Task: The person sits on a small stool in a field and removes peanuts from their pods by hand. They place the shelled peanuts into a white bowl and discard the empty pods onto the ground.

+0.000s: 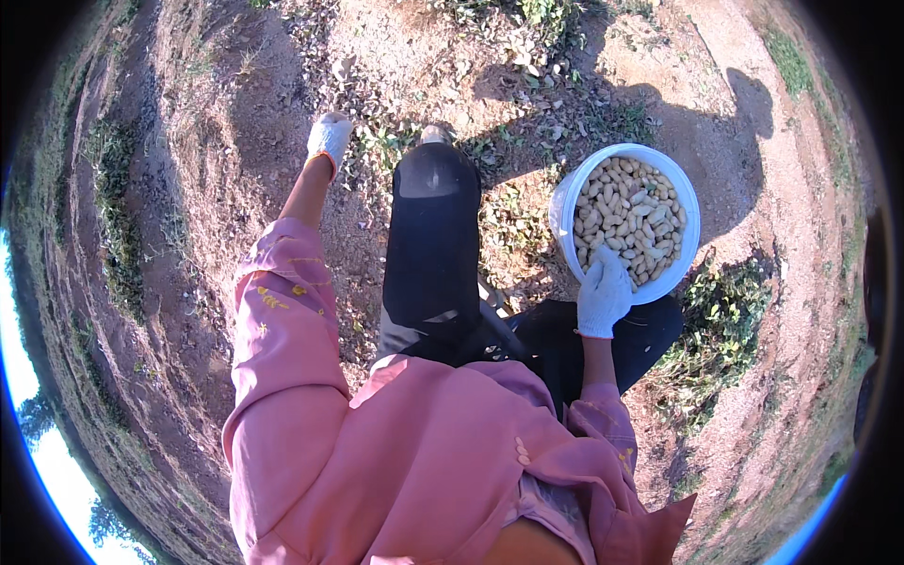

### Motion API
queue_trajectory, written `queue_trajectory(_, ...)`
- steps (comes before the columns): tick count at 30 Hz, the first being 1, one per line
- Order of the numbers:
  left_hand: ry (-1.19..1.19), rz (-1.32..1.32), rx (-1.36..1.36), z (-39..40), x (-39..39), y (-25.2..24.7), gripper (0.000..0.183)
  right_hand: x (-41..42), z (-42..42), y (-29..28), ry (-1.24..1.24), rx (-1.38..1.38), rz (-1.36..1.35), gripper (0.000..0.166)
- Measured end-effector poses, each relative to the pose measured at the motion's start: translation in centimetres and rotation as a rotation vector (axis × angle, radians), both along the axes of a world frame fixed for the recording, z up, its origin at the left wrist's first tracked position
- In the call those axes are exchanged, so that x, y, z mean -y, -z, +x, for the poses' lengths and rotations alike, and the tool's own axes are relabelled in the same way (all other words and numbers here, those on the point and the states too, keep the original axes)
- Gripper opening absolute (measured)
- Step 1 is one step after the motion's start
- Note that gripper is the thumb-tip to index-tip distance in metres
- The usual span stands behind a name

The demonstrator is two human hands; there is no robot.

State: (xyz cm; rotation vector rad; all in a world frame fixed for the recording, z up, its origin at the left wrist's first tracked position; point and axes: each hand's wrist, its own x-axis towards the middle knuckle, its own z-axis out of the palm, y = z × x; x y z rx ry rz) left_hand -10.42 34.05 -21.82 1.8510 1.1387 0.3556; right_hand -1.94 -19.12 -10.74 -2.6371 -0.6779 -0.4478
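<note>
A white plastic bucket (693, 212) full of unshelled peanuts (628, 212) stands at the right by my bent knee. Over its near rim lies my right hand (605, 293) in a white knit glove, fingertips inside against the peanuts and the palm across the edge. My left hand (330, 145), in a matching glove with an orange cuff, is stretched forward at the left, low above the leaf-strewn soil (311, 78). Its fingers look curled, and whatever may be inside them is hidden.
My black-trousered leg (432, 233) stands between the two hands. Pulled green plants (720, 325) lie right of the bucket, and more leafy plants (547, 18) lie ahead. A dark row of plants (116, 219) runs along the left. Shadows fall across the ground ahead.
</note>
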Motion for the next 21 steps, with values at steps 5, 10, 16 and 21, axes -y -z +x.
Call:
queue_trajectory(5,-0.228,-0.269,-0.250,-3.4,0.9,10.8,0.030,0.3,0.1,0.7,0.021,-0.063,-0.093,0.019)
queue_trajectory(10,-0.191,-0.232,-0.251,0.0,2.9,12.0,0.042,-0.2,0.0,0.8,0.005,0.003,-0.095,0.021)
queue_trajectory(16,-0.117,-0.305,-0.412,5.4,2.0,14.0,0.097,-1.4,0.4,0.7,0.024,-0.039,-0.088,0.014)
queue_trajectory(21,-0.408,-0.349,-0.432,7.6,2.0,18.4,0.090,-1.2,-0.1,0.8,0.042,-0.044,-0.099,0.013)
